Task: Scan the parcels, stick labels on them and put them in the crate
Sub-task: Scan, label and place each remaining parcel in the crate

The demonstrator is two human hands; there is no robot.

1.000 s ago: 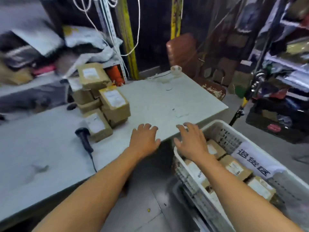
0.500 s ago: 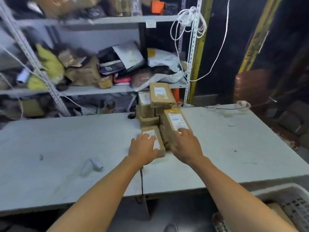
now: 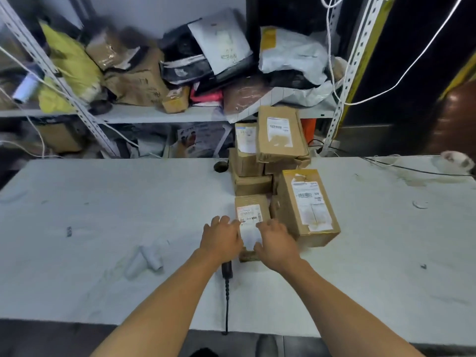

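Observation:
A small cardboard parcel [image 3: 250, 207] with a white label lies on the white table [image 3: 103, 202], at the front of a pile of parcels. My left hand [image 3: 221, 237] grips its left side with curled fingers. My right hand [image 3: 275, 243] curls over its right side and label. A bigger labelled parcel [image 3: 306, 207] stands just to the right, touching the pile. The black scanner [image 3: 227, 270] lies under my left wrist, with its cable running to the table's front edge. No crate is in view.
More parcels [image 3: 280, 135] are stacked behind, against a shelf [image 3: 154, 114] crammed with bags and boxes. A white roll [image 3: 150, 256] lies left of my hands. A tape roll [image 3: 454, 161] and cables sit at the far right.
The view has swung left from the crate to the table. Both hands left the table edge and reached the pile; the right hand shifted from the bigger parcel onto the small one.

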